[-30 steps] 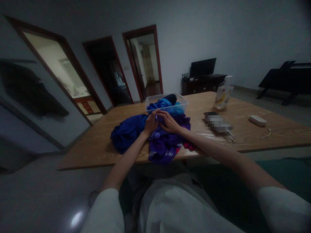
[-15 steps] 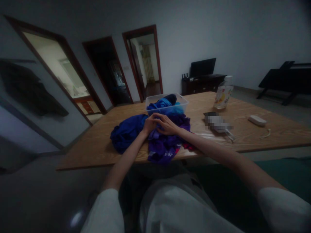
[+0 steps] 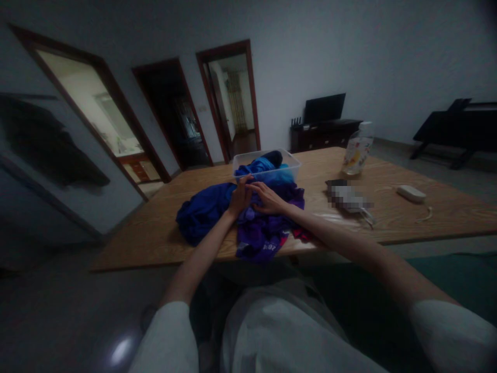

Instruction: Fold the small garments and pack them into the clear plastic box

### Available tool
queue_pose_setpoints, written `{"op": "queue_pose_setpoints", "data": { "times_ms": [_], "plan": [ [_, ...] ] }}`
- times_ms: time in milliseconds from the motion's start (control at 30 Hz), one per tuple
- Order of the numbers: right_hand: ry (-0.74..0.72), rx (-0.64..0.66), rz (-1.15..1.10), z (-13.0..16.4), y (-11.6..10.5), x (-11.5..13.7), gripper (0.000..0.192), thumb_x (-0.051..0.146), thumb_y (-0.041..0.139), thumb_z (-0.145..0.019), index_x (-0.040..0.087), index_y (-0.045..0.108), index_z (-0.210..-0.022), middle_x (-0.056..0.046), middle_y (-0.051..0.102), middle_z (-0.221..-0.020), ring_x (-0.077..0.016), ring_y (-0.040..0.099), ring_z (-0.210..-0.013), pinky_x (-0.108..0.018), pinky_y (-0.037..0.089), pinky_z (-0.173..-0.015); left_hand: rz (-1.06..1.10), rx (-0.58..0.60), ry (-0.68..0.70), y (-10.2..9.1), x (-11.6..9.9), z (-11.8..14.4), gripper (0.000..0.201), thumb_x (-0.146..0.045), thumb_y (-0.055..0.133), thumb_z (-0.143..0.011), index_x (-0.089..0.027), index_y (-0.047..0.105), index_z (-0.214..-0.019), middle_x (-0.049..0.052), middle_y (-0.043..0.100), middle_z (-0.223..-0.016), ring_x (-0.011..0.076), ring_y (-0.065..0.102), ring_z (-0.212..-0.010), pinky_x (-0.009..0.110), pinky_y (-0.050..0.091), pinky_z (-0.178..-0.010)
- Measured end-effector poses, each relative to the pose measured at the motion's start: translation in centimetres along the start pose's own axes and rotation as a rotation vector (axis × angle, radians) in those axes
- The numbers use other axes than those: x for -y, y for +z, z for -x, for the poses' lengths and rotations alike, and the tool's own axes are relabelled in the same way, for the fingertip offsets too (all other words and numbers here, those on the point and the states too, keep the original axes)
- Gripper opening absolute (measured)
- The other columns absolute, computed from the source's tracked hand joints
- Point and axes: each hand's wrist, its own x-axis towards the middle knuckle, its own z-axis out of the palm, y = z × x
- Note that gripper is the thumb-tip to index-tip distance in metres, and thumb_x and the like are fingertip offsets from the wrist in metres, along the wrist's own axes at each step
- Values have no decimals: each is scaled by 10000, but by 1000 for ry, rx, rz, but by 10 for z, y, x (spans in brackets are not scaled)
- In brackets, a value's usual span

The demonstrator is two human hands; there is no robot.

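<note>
A purple garment [image 3: 262, 233] with white print lies rumpled near the table's front edge, a lighter purple fold bunched between my hands. My left hand [image 3: 239, 198] is at that fold, closed on the cloth, its fingers pointing away from me. From the right, my right hand [image 3: 269, 199] grips the same garment, fingers bent and thumb low against the cloth. The fingertips of both hands nearly meet, and part of the cloth is hidden beneath them. Beside my left hand rests a heaped blue garment [image 3: 204, 212].
Behind my hands stands a clear plastic bin [image 3: 293, 165] holding blue and dark clothes. Red cloth [image 3: 302, 234] shows under my right forearm. On the wooden table [image 3: 151, 228], to the right, are a clear bottle [image 3: 355, 153], a blurred-out packet [image 3: 347, 198] and a white case [image 3: 411, 194] with a cord.
My left hand's fingers have straightened and shifted slightly, pointing further away from me. My right hand has moved only a little, and the garments lie almost the same.
</note>
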Motion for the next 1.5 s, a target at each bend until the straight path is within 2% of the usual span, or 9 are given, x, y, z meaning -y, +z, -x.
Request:
{"op": "queue_pose_setpoints", "data": {
  "times_ms": [167,333,600,733,867,967,1100,1233,1500],
  "plan": [
    [31,8,13,-1,1,-2,604,282,668,-916,193,469,-1479,-184,533,-1425,-370,491,-1401,-604,492,-1169,-11,13,-19,1,0,-2,494,-449,305,-1126,-197,426,-1534,173,612,-1466,234,596,-1400,411,538,-1115],
    [123,-58,-48,-4,4,-5,319,381,549,-1026,188,577,-1278,-172,601,-1275,-333,562,-1260,-557,522,-1114,4,33,72,1,3,-1,555,-549,339,-1114,-181,462,-1511,172,605,-1451,240,610,-1367,380,552,-1073],
    [474,-252,-156,0,10,-27,400,562,412,-1088,193,557,-1141,-103,684,-1020,-261,660,-926,-412,565,-899,-115,135,198,-5,-3,-6,744,-647,649,-969,-176,481,-1520,180,595,-1452,309,581,-1390,456,481,-1180],
    [529,-267,-238,3,9,-31,446,595,394,-1084,199,564,-1198,-101,705,-1070,-278,677,-1002,-435,572,-957,-211,140,228,-4,-7,-8,560,-492,685,-985,-229,555,-1462,144,596,-1474,307,570,-1386,479,460,-1185],
    [414,-160,-225,7,7,-27,546,587,359,-1096,183,493,-1437,-169,642,-1380,-313,624,-1295,-511,495,-1160,-249,158,167,0,-6,-8,404,-343,659,-982,-221,601,-1363,128,640,-1371,296,611,-1284,458,504,-1118],
    [232,2,-153,9,3,-22,701,597,444,-1076,165,330,-1615,-214,443,-1636,-348,422,-1547,-574,346,-1296,-228,128,116,3,0,-7,299,-267,621,-967,-189,604,-1255,128,663,-1240,288,639,-1195,430,540,-1051],
    [142,131,-88,9,-4,-21,952,656,588,-1006,165,167,-1705,-232,288,-1733,-384,271,-1632,-598,289,-1326,-226,108,80,3,9,-7,189,-167,543,-965,-203,591,-1144,98,664,-1133,254,665,-1119,385,556,-1000],
    [79,166,-86,8,-8,-25,1088,670,696,-933,150,146,-1714,-254,317,-1717,-418,340,-1597,-606,333,-1302,-256,131,54,-2,11,-9,108,-209,558,-1000,-212,594,-1102,73,678,-1092,224,698,-1030,323,564,-893],
    [94,102,-62,5,-4,-29,861,337,739,-857,101,355,-1590,-270,521,-1548,-414,543,-1442,-591,476,-1203,-273,165,-35,-5,7,-7,219,-347,433,-1115,-221,611,-1136,62,711,-1103,191,720,-986,281,532,-799]
  ]
}}
